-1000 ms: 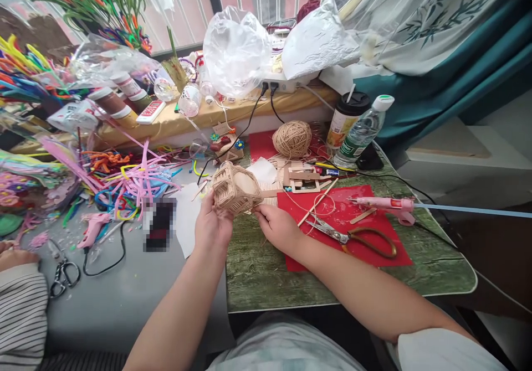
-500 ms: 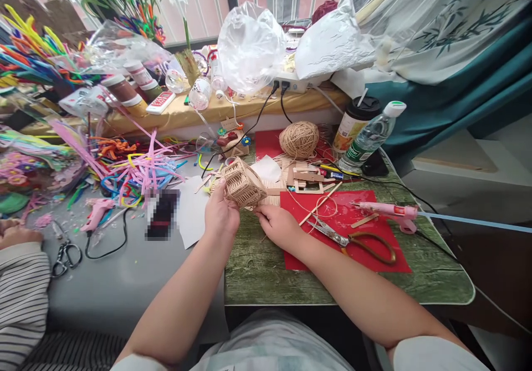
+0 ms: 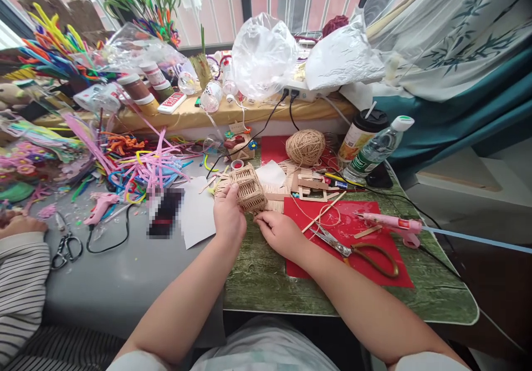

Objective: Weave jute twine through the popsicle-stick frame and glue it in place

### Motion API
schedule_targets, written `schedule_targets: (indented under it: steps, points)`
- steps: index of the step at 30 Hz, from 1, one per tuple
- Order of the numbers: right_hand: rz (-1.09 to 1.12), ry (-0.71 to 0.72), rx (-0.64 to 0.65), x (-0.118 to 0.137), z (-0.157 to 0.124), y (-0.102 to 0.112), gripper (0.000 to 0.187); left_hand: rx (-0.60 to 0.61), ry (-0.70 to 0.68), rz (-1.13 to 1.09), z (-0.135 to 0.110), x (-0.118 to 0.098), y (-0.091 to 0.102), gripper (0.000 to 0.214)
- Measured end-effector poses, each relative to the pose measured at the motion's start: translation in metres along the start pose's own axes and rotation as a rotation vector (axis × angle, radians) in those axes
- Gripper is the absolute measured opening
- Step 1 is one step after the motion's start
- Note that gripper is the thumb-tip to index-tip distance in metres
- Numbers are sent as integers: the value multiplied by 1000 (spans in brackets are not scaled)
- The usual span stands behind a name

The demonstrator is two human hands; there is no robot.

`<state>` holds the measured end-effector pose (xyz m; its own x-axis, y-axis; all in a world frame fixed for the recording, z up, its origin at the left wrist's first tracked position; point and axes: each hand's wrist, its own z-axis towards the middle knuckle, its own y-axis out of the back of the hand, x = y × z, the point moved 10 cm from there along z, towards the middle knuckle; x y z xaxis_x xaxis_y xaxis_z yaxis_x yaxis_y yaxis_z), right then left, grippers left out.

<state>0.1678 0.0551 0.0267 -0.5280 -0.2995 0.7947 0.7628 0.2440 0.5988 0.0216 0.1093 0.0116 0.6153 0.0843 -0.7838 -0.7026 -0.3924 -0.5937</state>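
Note:
A small basket (image 3: 249, 187) made of thin wooden sticks and tan twine is tilted above the green table. My left hand (image 3: 231, 216) is closed around its left side, with the thumb and fingers on its wall. At the basket's lower right corner, my right hand (image 3: 280, 231) pinches with thumb and forefinger; whatever lies between the fingertips is too small to make out. Behind the basket lie flat rows of sticks (image 3: 274, 196) and a white paper scrap (image 3: 271, 173). A ball of twine (image 3: 305, 147) rests farther back, on red paper.
Scissors (image 3: 353, 249) and a pink glue gun (image 3: 390, 222) lie on a red sheet (image 3: 316, 266) at right. A bottle (image 3: 380, 147) and a cup (image 3: 361, 133) stand behind. Pipe cleaners (image 3: 162, 160) cover the left table, where another person's hand (image 3: 20, 224) rests.
The basket has turned slightly in my left hand, showing more of its slatted side. My right hand stays at its lower corner. The view has shifted a little.

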Motion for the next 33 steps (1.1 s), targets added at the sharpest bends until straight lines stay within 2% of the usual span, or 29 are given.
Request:
schedule_targets:
  steps: [4,8,13,19,22,27,33]
  points:
    - [22,67,-4,22,-3,17,20,6,-47,44,-6,-2,6,43]
    - [13,93,-28,39,-4,38,18,54,-87,84,-13,-8,4,44]
    - [-7,116,-3,59,-4,47,19,144,-118,178,-21,-11,-5,45]
    - [-108,131,-27,66,6,56,17,239,-67,209,-27,-3,-8,47]
    - [-224,232,-30,75,11,58,17,291,-26,194,-31,0,-12,48]
    - [-472,485,-53,100,6,59,16,303,24,182,-34,2,-11,49]
    - [-524,611,-62,115,-3,61,16,291,100,147,-34,7,-5,50]
